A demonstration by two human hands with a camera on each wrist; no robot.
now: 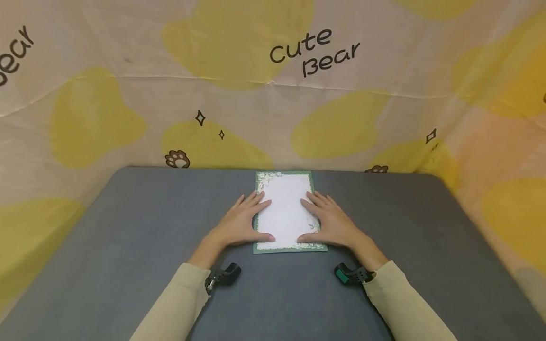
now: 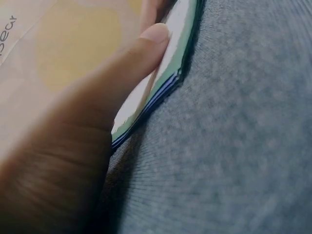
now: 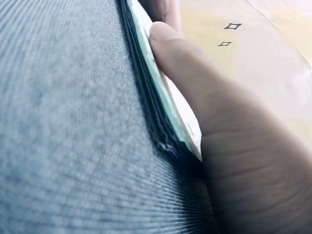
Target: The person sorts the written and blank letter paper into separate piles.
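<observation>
A stack of stationery paper (image 1: 286, 213), white with a green floral border, lies flat on the grey table. My left hand (image 1: 242, 222) rests on its left side, fingers spread and thumb reaching in over the near left corner. Mirroring it, my right hand (image 1: 336, 222) lies on the right side with its thumb near the lower right of the sheet. Layered edges of the stack (image 2: 181, 61) show below the left thumb (image 2: 146, 46) in the left wrist view. Several dark layers also show beneath the right thumb (image 3: 168, 44) in the right wrist view.
The grey table (image 1: 136, 227) reaches back to a hanging cloth (image 1: 239, 104) printed with yellow patches, paws and lettering. Black wrist devices sit at the left cuff (image 1: 223, 274) and the right cuff (image 1: 351, 274), low over the tabletop.
</observation>
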